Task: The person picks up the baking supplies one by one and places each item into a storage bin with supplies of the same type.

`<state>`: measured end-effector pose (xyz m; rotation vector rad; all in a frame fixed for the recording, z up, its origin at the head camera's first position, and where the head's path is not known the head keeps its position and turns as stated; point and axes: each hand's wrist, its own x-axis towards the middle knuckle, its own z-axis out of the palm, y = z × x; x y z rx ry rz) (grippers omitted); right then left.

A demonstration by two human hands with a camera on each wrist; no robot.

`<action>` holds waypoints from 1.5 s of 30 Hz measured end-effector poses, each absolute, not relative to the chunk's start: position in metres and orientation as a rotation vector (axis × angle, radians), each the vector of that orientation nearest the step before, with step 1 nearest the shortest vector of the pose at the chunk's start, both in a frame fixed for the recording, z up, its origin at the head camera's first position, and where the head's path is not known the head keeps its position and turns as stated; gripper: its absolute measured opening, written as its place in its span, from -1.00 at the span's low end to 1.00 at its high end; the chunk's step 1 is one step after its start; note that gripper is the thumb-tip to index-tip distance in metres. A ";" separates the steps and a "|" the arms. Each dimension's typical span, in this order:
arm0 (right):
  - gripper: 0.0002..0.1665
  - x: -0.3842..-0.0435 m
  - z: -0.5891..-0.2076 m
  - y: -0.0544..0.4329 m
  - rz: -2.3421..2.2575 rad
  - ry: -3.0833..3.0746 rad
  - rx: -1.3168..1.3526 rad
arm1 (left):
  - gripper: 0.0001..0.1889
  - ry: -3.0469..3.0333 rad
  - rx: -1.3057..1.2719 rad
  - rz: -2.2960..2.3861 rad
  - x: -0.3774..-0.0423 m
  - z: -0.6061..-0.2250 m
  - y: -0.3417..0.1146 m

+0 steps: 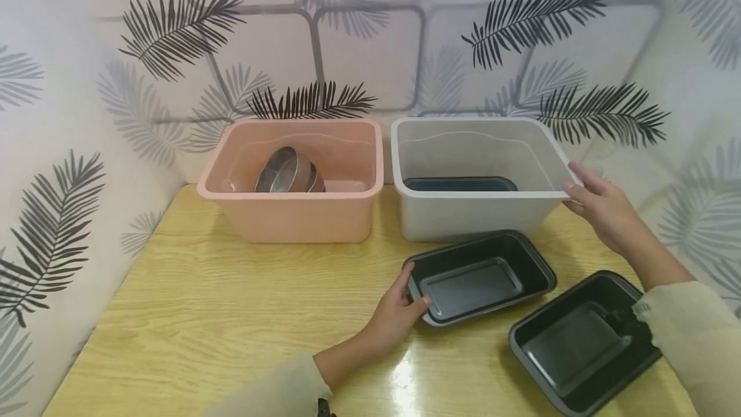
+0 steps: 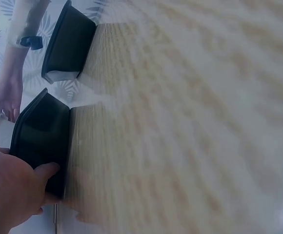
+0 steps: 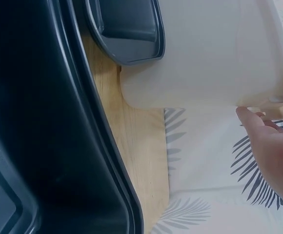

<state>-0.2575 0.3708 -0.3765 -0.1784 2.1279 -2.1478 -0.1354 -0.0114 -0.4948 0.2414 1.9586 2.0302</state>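
Observation:
With its thumb over the near rim and fingers along the end wall, my left hand [image 1: 393, 314] grips the left end of a dark loaf pan [image 1: 477, 278]. This pan lies on the table right in front of a white plastic bin [image 1: 475, 214]. My right hand [image 1: 602, 208] holds the bin's right rim, as the right wrist view also shows. Inside the bin is a dark pan [image 1: 460, 183], mostly hidden by the front wall. Another dark loaf pan [image 1: 579, 340] lies at the front right, partly under my right forearm.
A pink plastic bin [image 1: 307, 217] stands left of the white one and contains round metal tins [image 1: 283, 169]. Both bins sit at the back of the wooden table [image 1: 231, 314], against a leaf-patterned wall [image 1: 370, 50].

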 end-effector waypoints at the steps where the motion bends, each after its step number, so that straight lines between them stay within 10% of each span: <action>1: -0.07 -0.257 -0.376 0.371 -2.155 2.123 -0.186 | -0.19 1.937 0.245 2.052 -0.136 -0.495 -0.011; 45: -0.07 -0.257 -0.376 0.376 -2.114 2.171 -0.191 | -0.22 1.785 0.463 2.039 -0.156 -0.378 -0.093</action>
